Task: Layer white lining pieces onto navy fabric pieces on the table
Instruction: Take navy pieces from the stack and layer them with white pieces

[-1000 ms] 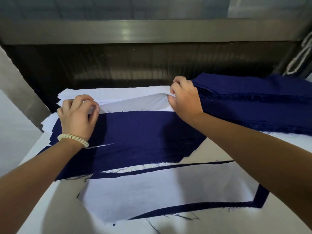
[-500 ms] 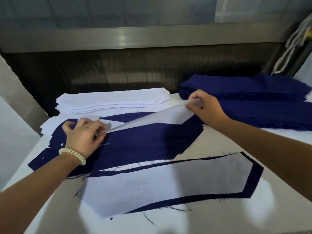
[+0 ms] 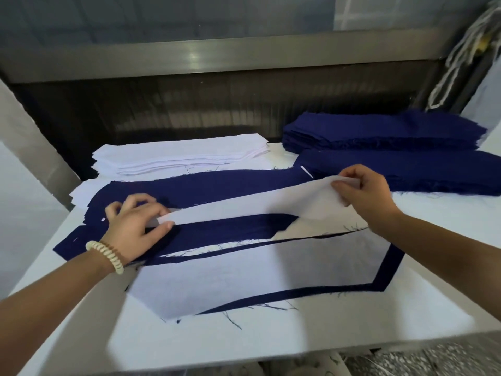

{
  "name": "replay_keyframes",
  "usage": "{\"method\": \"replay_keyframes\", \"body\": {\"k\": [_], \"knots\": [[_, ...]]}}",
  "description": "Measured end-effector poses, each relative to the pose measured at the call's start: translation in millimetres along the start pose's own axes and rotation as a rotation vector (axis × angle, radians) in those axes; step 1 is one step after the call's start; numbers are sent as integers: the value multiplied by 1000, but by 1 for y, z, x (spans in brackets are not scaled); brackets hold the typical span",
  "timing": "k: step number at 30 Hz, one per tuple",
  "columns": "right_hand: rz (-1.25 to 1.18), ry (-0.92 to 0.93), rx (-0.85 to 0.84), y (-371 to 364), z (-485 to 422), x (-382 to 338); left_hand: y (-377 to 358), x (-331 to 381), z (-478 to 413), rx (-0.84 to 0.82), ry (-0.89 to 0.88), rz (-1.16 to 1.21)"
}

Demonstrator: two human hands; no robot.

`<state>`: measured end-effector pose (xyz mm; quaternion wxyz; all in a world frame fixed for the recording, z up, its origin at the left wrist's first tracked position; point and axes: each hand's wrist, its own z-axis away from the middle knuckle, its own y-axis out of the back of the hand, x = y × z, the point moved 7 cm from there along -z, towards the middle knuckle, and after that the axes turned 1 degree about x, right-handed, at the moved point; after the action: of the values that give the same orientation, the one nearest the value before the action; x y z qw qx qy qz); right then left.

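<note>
A white lining piece [image 3: 257, 204] stretches between my two hands above a navy fabric piece [image 3: 217, 185] on the table. My left hand [image 3: 135, 226] pinches its left end low over the navy fabric. My right hand [image 3: 363, 191] pinches its right end, lifted a little off the table. In front lies a second navy piece [image 3: 387, 267] with a white lining [image 3: 244, 272] laid on it, navy showing as a border along its edges.
A stack of white lining pieces [image 3: 176, 153] sits at the back left. Two stacks of navy pieces [image 3: 393, 131] lie at the back right. The white table [image 3: 298, 337] ends at a near edge; a dark metal wall stands behind.
Both hands drew the white lining piece from the back stack toward me and to the right. It now hangs over the navy piece, its left end lower.
</note>
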<state>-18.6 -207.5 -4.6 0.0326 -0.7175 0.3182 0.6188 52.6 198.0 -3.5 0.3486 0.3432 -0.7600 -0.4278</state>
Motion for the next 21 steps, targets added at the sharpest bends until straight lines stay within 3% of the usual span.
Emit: {"method": "replay_keyframes", "body": {"k": [3, 8, 16, 21], "knots": [[-13, -95, 5, 11, 7, 12, 1, 1, 5, -31, 59, 153], [-56, -239, -17, 27, 16, 27, -14, 6, 13, -383, 108, 459], [11, -359, -93, 42, 33, 40, -17, 16, 25, -594, 376, 871], [32, -361, -150, 44, 35, 39, -21, 13, 30, -674, 469, 889]]}}
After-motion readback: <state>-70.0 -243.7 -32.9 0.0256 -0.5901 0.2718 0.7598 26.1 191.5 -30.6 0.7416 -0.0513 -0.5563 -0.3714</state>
